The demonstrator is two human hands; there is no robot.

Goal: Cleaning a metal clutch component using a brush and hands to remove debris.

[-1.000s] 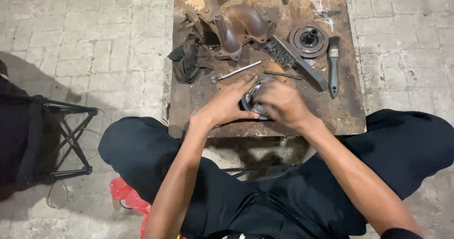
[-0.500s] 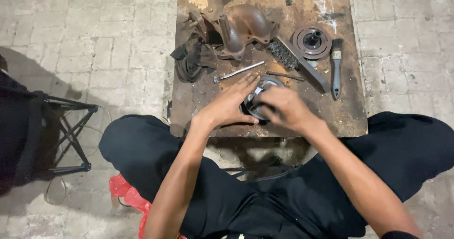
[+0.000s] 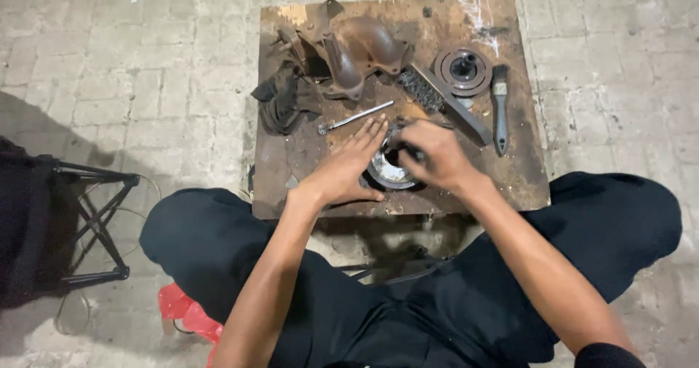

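Observation:
A round metal part (image 3: pixel 389 171) with a shiny centre lies near the front edge of a low, stained wooden board (image 3: pixel 510 171). My left hand (image 3: pixel 346 165) lies flat against its left side, fingers spread and pointing away from me. My right hand (image 3: pixel 433 153) is curled over the part's right rim, fingers closed on a small dark piece that I cannot make out. Both forearms reach in from below, over my crossed legs in black trousers.
On the board lie a rusty cast housing (image 3: pixel 357 48), a dark rag (image 3: pixel 284 102), a socket extension bar (image 3: pixel 357 117), a wire brush (image 3: pixel 440 99), a round pulley-like disc (image 3: pixel 464 69) and a paintbrush (image 3: pixel 500 109). A black folding stand (image 3: pixel 95 215) is at left, red plastic (image 3: pixel 186 310) below.
The view shifted slightly. My right hand has lifted off the round part toward its right rim, baring its shiny centre. My left hand stays flat beside it.

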